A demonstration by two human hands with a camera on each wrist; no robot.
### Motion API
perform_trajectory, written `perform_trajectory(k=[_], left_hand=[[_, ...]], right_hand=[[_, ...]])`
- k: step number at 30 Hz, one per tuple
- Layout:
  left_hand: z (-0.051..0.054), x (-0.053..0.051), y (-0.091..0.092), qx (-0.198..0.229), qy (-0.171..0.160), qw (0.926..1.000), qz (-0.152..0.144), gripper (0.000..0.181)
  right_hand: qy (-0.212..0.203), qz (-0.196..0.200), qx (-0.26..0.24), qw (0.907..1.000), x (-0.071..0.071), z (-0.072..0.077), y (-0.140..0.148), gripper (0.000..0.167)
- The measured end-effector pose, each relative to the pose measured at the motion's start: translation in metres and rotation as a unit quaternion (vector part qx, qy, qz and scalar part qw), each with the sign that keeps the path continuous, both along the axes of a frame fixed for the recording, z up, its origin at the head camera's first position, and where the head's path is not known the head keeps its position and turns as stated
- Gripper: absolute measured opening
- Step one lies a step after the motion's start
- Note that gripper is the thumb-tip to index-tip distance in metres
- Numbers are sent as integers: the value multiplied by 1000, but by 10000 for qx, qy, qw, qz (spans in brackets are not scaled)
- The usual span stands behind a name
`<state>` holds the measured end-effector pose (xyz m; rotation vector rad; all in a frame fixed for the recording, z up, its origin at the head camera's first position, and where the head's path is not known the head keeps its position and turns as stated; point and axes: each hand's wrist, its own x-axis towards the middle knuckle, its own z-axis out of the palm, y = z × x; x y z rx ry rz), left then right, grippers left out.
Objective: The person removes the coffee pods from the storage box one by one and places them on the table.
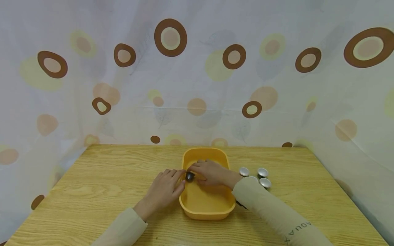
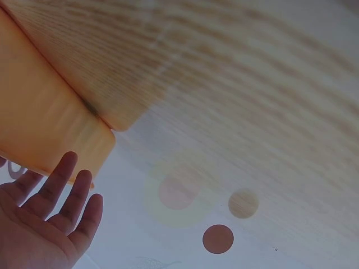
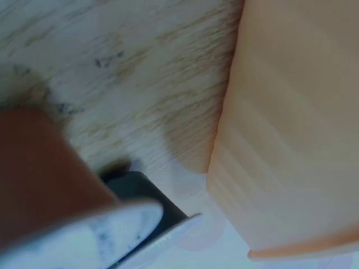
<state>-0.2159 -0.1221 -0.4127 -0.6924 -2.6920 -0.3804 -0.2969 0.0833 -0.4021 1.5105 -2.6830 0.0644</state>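
A dark, rounded coffee capsule (image 1: 189, 176) is at the left side of the yellow-orange plastic basin (image 1: 209, 216), between the two hands. The right hand (image 1: 210, 173) reaches over the basin and holds the capsule at its curled fingertips; the palm hides part of this grip. Against the left rim, the left hand (image 1: 166, 186) has its fingertips and thumb close about the capsule's left side. The left wrist view shows the left hand's fingers (image 2: 67, 190) loosely extended beside the basin's wall. No part of the right hand shows in the right wrist view.
Several capsules with pale lids (image 1: 265, 182) stand right of the basin, partly behind the right sleeve. Up close, a brown capsule (image 3: 45, 174) and a dark green capsule (image 3: 140, 188) appear beside the basin. Everything stands on a wood-grain table (image 1: 123, 171) before a patterned curtain (image 1: 197, 82).
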Motion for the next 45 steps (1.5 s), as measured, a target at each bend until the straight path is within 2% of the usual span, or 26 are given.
perform_trajectory(k=[10,24,32,37,45], left_hand=[[-1,0,0,-5,34,10000,15,37],[-1,-1,0,-33,133,9999,-2,37],[-2,-1,0,-57,110,9999,44,37],[-2,-1,0,-47,232,9997,11,35],[-1,0,1,-18,52,10000,53,36]], right_hand=[[47,147,186,9997,4,-2,-1,49],[22,49,237,9997,7,-3,-1,40],[308,235,175,9991,6,-5,-1,30],[371,278,171,9988,7,-5,0,26],[303,182,229,9991,7,-5,0,22]])
